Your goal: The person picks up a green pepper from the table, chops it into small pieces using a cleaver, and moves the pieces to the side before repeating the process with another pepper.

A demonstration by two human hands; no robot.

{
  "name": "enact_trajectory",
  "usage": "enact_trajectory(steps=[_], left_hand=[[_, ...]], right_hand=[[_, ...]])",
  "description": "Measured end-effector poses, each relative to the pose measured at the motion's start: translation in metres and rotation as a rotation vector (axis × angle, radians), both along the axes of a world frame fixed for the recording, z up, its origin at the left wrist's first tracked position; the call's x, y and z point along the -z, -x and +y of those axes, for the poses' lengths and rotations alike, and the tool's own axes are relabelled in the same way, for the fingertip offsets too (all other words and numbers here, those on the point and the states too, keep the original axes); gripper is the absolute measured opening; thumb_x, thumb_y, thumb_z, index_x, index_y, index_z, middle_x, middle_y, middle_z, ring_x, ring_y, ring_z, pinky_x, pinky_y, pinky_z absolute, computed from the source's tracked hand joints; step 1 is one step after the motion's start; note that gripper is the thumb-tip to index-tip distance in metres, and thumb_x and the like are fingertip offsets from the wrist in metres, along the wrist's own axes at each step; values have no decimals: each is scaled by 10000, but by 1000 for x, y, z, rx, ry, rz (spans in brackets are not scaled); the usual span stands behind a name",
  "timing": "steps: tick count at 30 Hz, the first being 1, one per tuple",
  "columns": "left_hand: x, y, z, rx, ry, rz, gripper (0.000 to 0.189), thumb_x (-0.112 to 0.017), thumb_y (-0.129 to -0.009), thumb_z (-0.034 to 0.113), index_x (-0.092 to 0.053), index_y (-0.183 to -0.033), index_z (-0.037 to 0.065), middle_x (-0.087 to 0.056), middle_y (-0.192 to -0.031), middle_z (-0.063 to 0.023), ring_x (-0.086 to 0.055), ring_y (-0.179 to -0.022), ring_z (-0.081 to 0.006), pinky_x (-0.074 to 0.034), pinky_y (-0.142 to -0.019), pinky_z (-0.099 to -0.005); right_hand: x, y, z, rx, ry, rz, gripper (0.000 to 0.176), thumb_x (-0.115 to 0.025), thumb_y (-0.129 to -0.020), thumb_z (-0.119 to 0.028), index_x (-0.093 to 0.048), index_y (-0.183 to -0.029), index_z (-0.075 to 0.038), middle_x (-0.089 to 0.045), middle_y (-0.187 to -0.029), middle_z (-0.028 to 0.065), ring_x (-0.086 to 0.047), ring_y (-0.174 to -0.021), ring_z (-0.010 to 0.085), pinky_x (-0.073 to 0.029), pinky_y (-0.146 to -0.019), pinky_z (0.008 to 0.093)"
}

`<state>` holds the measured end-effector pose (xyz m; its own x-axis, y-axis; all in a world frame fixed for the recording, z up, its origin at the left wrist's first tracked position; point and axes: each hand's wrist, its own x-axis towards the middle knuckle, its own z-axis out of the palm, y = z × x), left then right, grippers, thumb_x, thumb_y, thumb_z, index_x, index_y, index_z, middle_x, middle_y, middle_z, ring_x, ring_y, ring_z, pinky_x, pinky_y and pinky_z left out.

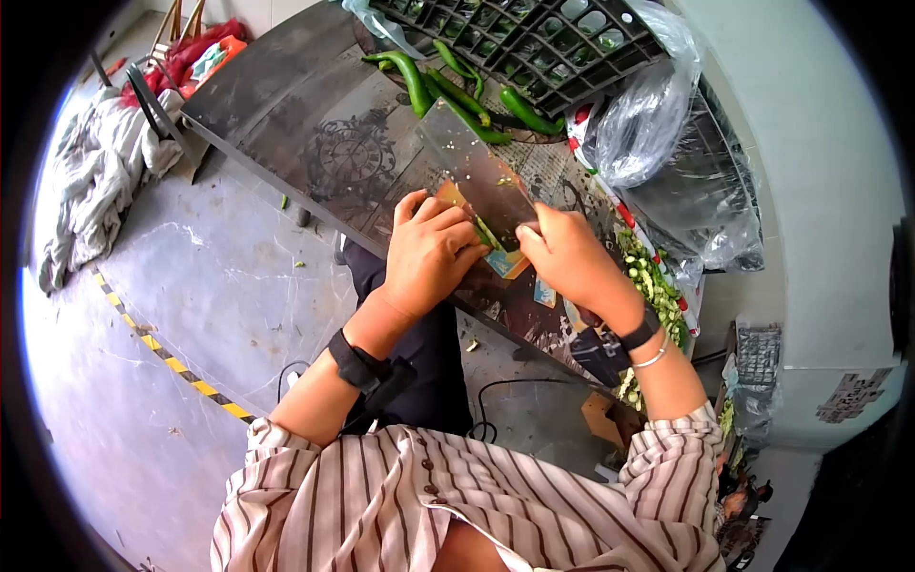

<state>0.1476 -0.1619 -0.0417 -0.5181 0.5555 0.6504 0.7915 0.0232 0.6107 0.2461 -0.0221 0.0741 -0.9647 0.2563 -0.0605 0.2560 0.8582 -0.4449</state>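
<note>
My right hand (577,259) is closed round the handle of a wide cleaver (477,164), whose blade has bits of pepper stuck to it. Beside the blade, my left hand (431,246) has its fingers curled down on a green chili pepper (487,234), mostly hidden by the fingers. An orange and blue patch, perhaps a card or board, shows beneath them. Beyond the cleaver lie several whole green chili peppers (412,84). A strip of chopped pepper (650,276) runs along the table to the right of my right hand.
A black plastic crate (572,81) stands on the dark table (276,124), with clear plastic bags (637,143) beside it. Grey cloth (105,181) and a red net bag (172,71) are at the left. Yellow-black tape (172,360) crosses the floor; a black cable (519,381) is near my leg.
</note>
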Motion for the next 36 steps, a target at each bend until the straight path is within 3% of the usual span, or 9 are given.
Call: enact_trajectory(steps=[13,18,26,29,32,34,35,36], left_hand=[[-2,1,0,-2,60,-12,151,-768,-690,223,-651,-709,130,-621,-835,13,-575,-947,-202,-360,-999,-435],[-2,2,1,-30,77,44,127,-751,-711,234,-669,-733,139,-632,-851,17,-573,-973,-198,-342,-1012,-447],[7,-5,-7,-70,94,70,135,-741,-733,203,-700,-851,150,-645,-940,24,-565,-1020,-196,-314,-1052,-470],[12,-2,-5,-7,-11,55,128,-739,-733,175,-673,-842,162,-605,-909,34,-556,-1019,-187,-318,-1067,-454],[11,0,-8,8,-25,39,138,-743,-728,157,-665,-841,150,-603,-911,26,-556,-1013,-195,-325,-1070,-458],[13,0,-9,12,-19,33,147,-752,-712,147,-677,-839,142,-614,-910,16,-562,-1011,-207,-337,-1073,-466],[13,2,-9,12,-21,38,158,-761,-696,136,-689,-837,134,-625,-908,6,-567,-1008,-218,-349,-1075,-474],[13,2,-9,13,-22,34,158,-761,-696,136,-689,-837,134,-625,-908,6,-567,-1008,-218,-349,-1075,-474]], right_hand=[[-12,1,-9,-27,-17,-223,216,-548,-899,-131,-522,-839,75,-565,-713,318,-575,-744,501,-462,-641,522],[20,6,-12,-69,-123,36,188,-562,-890,-121,-547,-832,57,-588,-716,304,-602,-742,483,-472,-640,534],[28,6,-3,-50,-56,79,242,-538,-900,-170,-543,-826,60,-594,-740,307,-594,-759,487,-460,-667,547],[23,6,-1,71,37,1,248,-543,-899,-169,-534,-811,62,-587,-704,295,-591,-746,486,-456,-663,541],[13,1,-4,85,30,39,252,-539,-902,-163,-524,-795,64,-581,-678,285,-591,-734,483,-457,-662,528],[3,-2,-7,0,-27,64,257,-558,-906,-163,-514,-818,74,-578,-683,261,-600,-606,409,-423,-522,418],[-3,-4,-10,-20,-59,14,214,-523,-913,-143,-528,-823,51,-571,-677,290,-583,-729,483,-458,-653,526],[-5,-5,-12,-20,-60,9,214,-523,-913,-143,-528,-823,51,-571,-677,290,-583,-729,483,-458,-653,526]])
